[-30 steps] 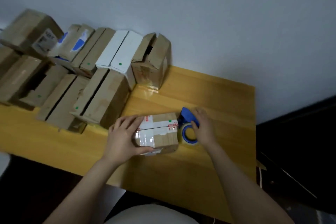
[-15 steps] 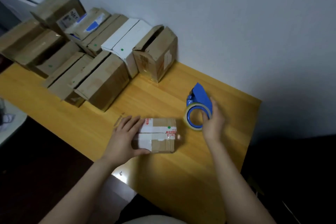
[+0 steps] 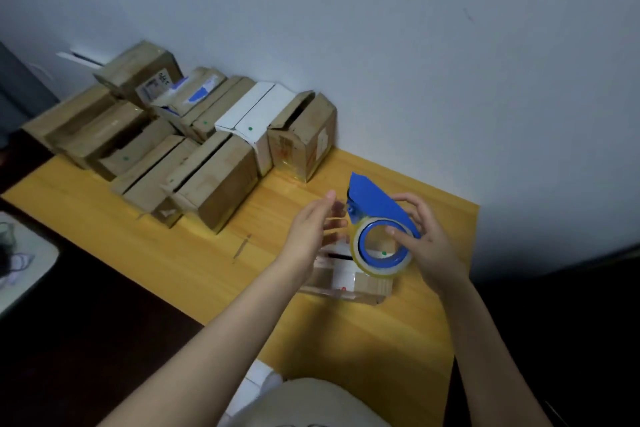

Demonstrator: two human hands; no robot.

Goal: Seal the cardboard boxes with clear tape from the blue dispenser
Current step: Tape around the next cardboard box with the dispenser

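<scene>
My right hand [image 3: 427, 239] grips the blue tape dispenser [image 3: 375, 208] with its roll of clear tape, held in the air above a small cardboard box [image 3: 349, 279]. That box lies on the yellow wooden table [image 3: 194, 253], partly hidden behind the roll and my hands. Its top carries white labels and glossy tape. My left hand [image 3: 317, 224] hovers just left of the dispenser's front end with its fingers straight. It holds nothing that I can make out.
Several cardboard boxes [image 3: 214, 180] and a white box [image 3: 254, 118] are packed in rows at the back left against the grey wall. The table's right edge [image 3: 465, 288] drops into dark floor. A grey surface [image 3: 24, 270] sits low at the left.
My right hand lifted the dispenser off the table and brought it over the small box. My left hand left the box and rose toward the dispenser.
</scene>
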